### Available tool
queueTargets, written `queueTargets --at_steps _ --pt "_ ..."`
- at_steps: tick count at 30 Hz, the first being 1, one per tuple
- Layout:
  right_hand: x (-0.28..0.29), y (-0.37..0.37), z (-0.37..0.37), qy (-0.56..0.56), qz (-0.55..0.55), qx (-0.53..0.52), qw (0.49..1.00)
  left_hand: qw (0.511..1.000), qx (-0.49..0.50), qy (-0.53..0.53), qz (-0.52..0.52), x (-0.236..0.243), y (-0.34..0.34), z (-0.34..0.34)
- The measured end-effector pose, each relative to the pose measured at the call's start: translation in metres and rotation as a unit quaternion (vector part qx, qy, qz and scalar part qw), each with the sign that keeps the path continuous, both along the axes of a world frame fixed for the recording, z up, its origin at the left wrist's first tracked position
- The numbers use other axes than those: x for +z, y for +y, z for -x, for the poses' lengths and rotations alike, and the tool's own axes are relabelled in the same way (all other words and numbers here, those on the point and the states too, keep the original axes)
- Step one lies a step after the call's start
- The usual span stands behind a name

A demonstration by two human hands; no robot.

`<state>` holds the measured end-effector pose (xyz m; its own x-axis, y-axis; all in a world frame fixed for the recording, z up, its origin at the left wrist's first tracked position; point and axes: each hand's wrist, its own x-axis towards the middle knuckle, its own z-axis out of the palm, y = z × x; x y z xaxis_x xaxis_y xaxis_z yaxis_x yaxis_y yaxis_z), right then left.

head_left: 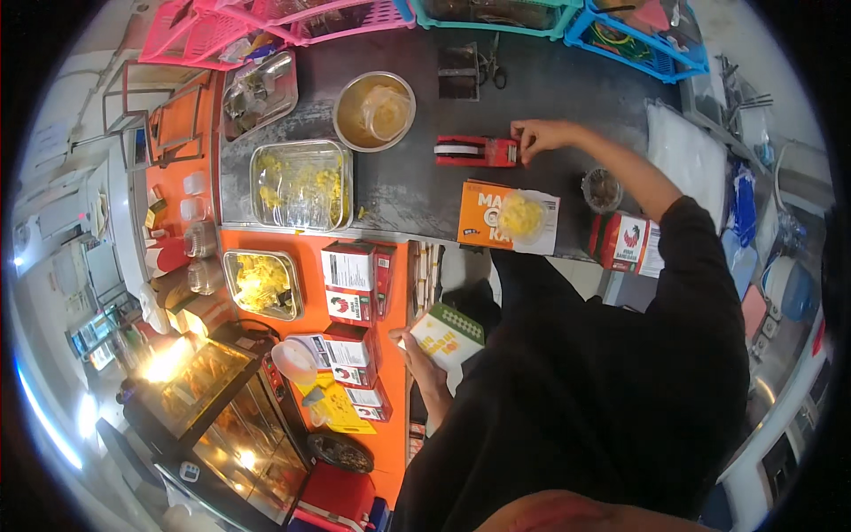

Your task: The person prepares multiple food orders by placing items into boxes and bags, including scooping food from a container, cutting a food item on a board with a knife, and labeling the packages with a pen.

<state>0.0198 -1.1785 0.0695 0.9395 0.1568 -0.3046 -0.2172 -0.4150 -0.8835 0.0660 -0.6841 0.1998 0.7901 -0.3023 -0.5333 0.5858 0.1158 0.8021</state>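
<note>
My left hand [426,365] grips a small white carton [446,338] with a green patterned end and yellow print, holding it beside my body below the counter edge. Out over the dark counter, my right hand [542,139] has its fingers closed about the right end of a red tape dispenser [476,151]. A white roll shows in the dispenser; whether a strip of tape is between my fingers is too small to tell. Nearer me lies an orange and white carton [479,220], topped by a clear bag of yellow food pieces [521,217].
Glass trays of yellow food [301,188] and a steel bowl [374,112] stand left on the counter. Scissors [493,64] lie behind the dispenser; coloured baskets [498,16] line the back. Red and white cartons [349,270] cover the orange table, near a lit display warmer [232,434].
</note>
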Motion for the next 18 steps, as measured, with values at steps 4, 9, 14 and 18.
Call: queueTargets --at_steps 4,9,14,18 --pt "-0.02 -0.004 0.002 0.001 0.161 -0.038 0.986 0.978 -0.054 -0.155 -0.129 0.013 -0.061 -0.027" --pt "0.202 0.094 -0.014 0.0 -0.391 -0.328 0.86 0.818 -0.265 -0.496 -0.117 0.076 -0.131 -0.064" --pt "0.217 0.177 0.011 -0.022 -0.428 -0.262 0.864 0.744 -0.369 -0.557 -0.003 0.096 -0.176 -0.068" --pt "0.205 0.197 0.022 -0.067 -0.422 -0.503 0.752 0.725 -0.452 -0.514 0.071 0.085 -0.161 -0.06"
